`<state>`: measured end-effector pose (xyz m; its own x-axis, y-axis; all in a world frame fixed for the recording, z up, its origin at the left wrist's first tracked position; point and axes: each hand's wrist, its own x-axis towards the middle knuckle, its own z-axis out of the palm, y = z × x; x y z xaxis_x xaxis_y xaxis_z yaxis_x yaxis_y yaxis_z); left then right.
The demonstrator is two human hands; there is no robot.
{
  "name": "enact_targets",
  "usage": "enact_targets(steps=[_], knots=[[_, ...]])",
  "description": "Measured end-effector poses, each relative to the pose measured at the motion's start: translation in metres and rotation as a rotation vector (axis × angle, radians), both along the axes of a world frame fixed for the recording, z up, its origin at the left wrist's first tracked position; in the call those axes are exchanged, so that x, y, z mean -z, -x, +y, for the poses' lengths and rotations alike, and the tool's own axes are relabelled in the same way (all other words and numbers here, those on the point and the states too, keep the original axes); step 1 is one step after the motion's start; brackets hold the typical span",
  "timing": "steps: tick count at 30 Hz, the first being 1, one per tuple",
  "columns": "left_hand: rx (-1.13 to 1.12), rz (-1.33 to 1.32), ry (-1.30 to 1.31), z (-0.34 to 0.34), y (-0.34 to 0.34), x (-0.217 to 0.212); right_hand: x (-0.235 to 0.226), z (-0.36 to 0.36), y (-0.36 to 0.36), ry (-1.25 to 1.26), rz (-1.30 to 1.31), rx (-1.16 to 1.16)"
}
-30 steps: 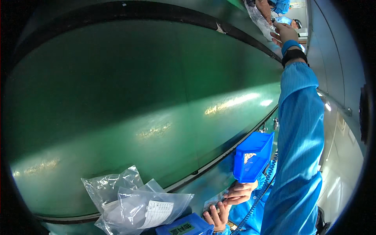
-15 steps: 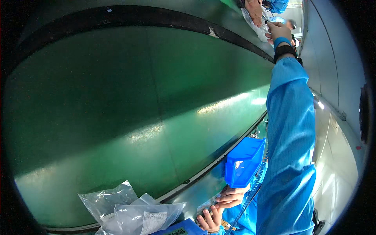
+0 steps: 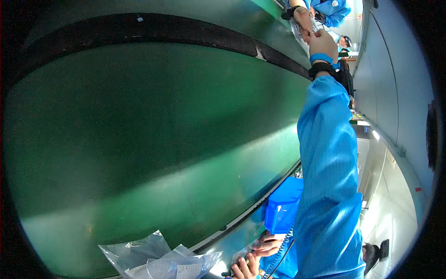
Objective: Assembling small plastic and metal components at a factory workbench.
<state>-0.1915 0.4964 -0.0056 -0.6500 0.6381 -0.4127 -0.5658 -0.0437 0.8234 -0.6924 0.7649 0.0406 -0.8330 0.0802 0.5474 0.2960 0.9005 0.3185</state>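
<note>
My right arm in a blue sleeve stretches far out to the upper right. My right hand (image 3: 323, 44), with a blue and black wrist strap, has its fingers curled at a clear plastic bag (image 3: 297, 29). A co-worker's hand (image 3: 303, 19) meets it at that bag. My left hand (image 3: 253, 261) lies low at the bottom edge, just below a blue plastic bin (image 3: 282, 210), fingers spread over the metal edge rail. What it holds, if anything, is cut off by the frame. A coiled cord (image 3: 281, 253) runs past it.
A wide green conveyor belt (image 3: 153, 139) fills most of the view, with a black band (image 3: 153, 28) along its far side. Clear plastic bags with a white label (image 3: 162, 260) lie on the belt's near edge. A grey wall panel (image 3: 395, 93) runs on the right.
My right arm has reached further out and its hand has come up against the co-worker's hand. The bags and blue bin have slid lower in the view as my head turned.
</note>
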Motion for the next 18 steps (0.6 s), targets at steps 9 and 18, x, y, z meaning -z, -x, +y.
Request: enact_targets(steps=[9, 18], knots=[[0.049, -0.180, -0.148, -0.023, 0.015, -0.002, 0.000, -0.006, 0.000, -0.021, -0.038, 0.013], [0.133, -0.337, -0.253, -0.048, 0.014, -0.016, -0.008, 0.049, 0.006, -0.011, -0.166, 0.029]])
